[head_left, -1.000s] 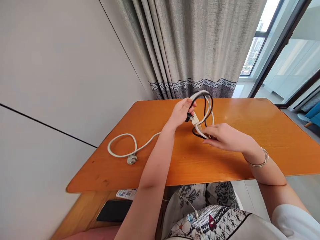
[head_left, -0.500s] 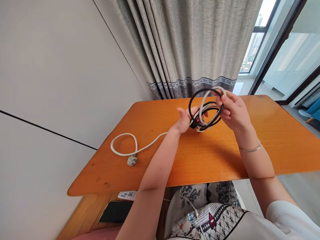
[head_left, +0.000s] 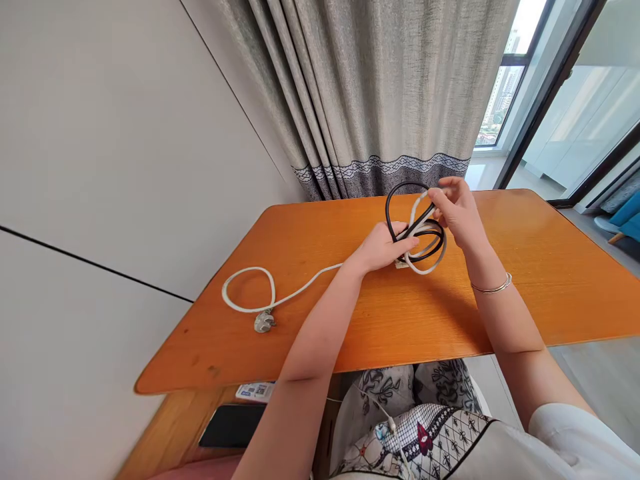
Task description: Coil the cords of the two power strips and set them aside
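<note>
Left grip (head_left: 383,248) clasps coils of black cable (head_left: 388,210) and white cable (head_left: 425,271), thumb laid across. Right grip (head_left: 459,217) pinches same cables at far right. Strands between hands slant near left to far right; both hands touching, neither nearer. Pale block (head_left: 401,264) just on near side of left fingers. White lead (head_left: 245,311) runs left to plug (head_left: 264,321) on bench (head_left: 180,360).

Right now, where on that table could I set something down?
The table is bare from the right hand to the table's right edge, and left of the left hand, between the white cord and the far edge. It's crowded where both hands hold the coiled cables, and around the plug.
</note>
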`<state>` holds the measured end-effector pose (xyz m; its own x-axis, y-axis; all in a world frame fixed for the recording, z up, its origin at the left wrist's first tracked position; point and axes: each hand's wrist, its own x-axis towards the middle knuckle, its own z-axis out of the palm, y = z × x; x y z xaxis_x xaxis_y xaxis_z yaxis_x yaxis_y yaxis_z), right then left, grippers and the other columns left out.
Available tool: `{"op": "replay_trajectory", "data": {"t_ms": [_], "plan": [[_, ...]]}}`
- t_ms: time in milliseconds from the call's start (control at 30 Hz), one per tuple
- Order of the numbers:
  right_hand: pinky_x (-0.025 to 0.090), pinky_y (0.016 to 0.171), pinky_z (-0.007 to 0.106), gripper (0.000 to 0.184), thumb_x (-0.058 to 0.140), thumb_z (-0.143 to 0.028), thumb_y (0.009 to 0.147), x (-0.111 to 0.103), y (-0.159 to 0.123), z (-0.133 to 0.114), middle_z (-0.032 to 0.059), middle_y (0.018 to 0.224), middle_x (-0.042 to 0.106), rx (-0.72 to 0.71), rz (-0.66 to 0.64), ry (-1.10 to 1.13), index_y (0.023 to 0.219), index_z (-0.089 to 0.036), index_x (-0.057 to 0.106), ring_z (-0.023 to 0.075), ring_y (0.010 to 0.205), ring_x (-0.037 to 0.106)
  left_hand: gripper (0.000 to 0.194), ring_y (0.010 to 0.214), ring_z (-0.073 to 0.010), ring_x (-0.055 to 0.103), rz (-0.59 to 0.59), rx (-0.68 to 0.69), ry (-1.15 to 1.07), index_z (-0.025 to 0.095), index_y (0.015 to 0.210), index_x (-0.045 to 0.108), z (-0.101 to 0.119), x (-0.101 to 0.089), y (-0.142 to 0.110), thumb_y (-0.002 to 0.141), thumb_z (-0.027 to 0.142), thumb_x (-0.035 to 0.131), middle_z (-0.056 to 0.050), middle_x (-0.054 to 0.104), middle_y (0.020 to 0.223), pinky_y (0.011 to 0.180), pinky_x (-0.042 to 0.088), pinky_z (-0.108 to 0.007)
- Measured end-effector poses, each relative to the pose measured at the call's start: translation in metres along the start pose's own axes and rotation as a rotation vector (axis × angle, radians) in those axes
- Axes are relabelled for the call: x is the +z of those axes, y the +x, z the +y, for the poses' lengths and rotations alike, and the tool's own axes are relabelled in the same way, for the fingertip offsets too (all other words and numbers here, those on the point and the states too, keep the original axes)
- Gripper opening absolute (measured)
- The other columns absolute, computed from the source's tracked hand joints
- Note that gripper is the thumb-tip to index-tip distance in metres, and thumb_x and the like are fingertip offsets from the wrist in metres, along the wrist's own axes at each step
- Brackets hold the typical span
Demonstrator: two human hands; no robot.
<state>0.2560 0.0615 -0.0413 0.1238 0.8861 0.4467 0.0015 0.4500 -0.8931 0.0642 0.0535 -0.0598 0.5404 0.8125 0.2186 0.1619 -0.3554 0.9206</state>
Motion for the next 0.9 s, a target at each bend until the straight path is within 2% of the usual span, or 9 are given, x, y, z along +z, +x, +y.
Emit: {"op": "replay_trajectory", "data": {"t_ms": [100,133,233,300,400,467,567,667,900], "plan": [[0.058,0.076,0.031,0.040,0.078,-0.060,0.084,0.002,0.003,0.009,0.0045,0.104,0.067,-0.281,0.076,-0.227,0.102,-0.026,0.066,0.0174,0.089,0.065,0.031,0.050,-0.0114,0.053,0.010,-0.001,-0.032,0.016,0.069,0.062,-0.001,-0.003,0.002,0.072,0.047,0.067,0.000,0.059,0.057,0.048,0.043,-0.023],[0.058,0.086,0.035,0.035,0.068,-0.060,0.092,0.002,0.003,0.010,0.0068,0.108,0.069,-0.353,0.044,-0.293,0.098,-0.025,0.069,0.0205,0.098,0.067,0.032,0.049,-0.0110,0.052,0.023,0.002,-0.042,0.016,0.068,0.063,-0.002,-0.004,0.002,0.071,0.048,0.067,0.000,0.058,0.056,0.048,0.042,-0.023],[0.053,0.105,0.044,0.042,0.048,-0.055,0.104,0.003,0.000,0.009,0.0103,0.110,0.075,-0.452,-0.103,-0.424,0.097,-0.023,0.075,0.0250,0.111,0.069,0.035,0.049,-0.0110,0.053,0.066,0.010,-0.098,0.016,0.066,0.063,-0.004,-0.009,0.005,0.068,0.051,0.070,0.000,0.058,0.055,0.048,0.042,-0.023],[0.052,0.106,0.046,0.042,0.055,-0.056,0.100,0.001,-0.003,0.009,0.0117,0.121,0.075,-0.438,-0.230,-0.476,0.116,-0.023,0.073,0.0268,0.115,0.069,0.039,0.048,-0.0111,0.053,0.087,0.016,-0.156,0.016,0.065,0.062,-0.008,-0.014,0.007,0.067,0.054,0.072,0.000,0.056,0.053,0.048,0.042,-0.023],[0.051,0.111,0.050,0.071,0.076,-0.057,0.083,-0.002,-0.006,0.012,0.0162,0.148,0.061,-0.426,-0.420,-0.531,0.141,-0.021,0.059,0.0323,0.134,0.059,0.044,0.046,-0.0107,0.051,0.123,0.014,-0.233,0.017,0.065,0.061,-0.013,-0.022,0.010,0.065,0.059,0.075,0.001,0.053,0.052,0.047,0.041,-0.023],[0.047,0.116,0.051,0.076,0.078,-0.046,0.081,-0.002,-0.007,0.014,0.0189,0.156,0.052,-0.445,-0.460,-0.567,0.147,-0.018,0.052,0.0338,0.143,0.052,0.046,0.045,-0.0104,0.050,0.147,0.018,-0.261,0.017,0.064,0.060,-0.016,-0.025,0.011,0.065,0.061,0.075,0.001,0.053,0.052,0.046,0.041,-0.023],[0.049,0.112,0.050,0.053,0.061,-0.028,0.091,0.002,-0.007,0.014,0.0178,0.143,0.064,-0.434,-0.439,-0.620,0.143,-0.016,0.056,0.0315,0.131,0.061,0.046,0.045,-0.0097,0.047,0.166,0.046,-0.277,0.017,0.063,0.059,-0.016,-0.026,0.011,0.066,0.060,0.075,0.001,0.051,0.050,0.045,0.038,-0.023],[0.055,0.096,0.044,0.035,0.054,-0.026,0.096,0.005,-0.007,0.012,0.0121,0.117,0.076,-0.369,-0.424,-0.626,0.128,-0.017,0.066,0.0272,0.105,0.071,0.042,0.046,-0.0098,0.049,0.155,0.051,-0.266,0.017,0.064,0.060,-0.015,-0.027,0.010,0.065,0.056,0.076,0.003,0.049,0.049,0.046,0.039,-0.022],[0.056,0.075,0.036,0.036,0.067,-0.039,0.092,0.009,-0.010,0.015,0.0025,0.084,0.076,-0.226,-0.277,-0.416,0.123,-0.022,0.058,0.0224,0.078,0.073,0.029,0.052,-0.0084,0.045,0.191,0.061,-0.081,0.017,0.061,0.058,-0.009,-0.031,0.011,0.057,0.040,0.075,0.004,0.052,0.054,0.051,0.041,-0.022]]}}
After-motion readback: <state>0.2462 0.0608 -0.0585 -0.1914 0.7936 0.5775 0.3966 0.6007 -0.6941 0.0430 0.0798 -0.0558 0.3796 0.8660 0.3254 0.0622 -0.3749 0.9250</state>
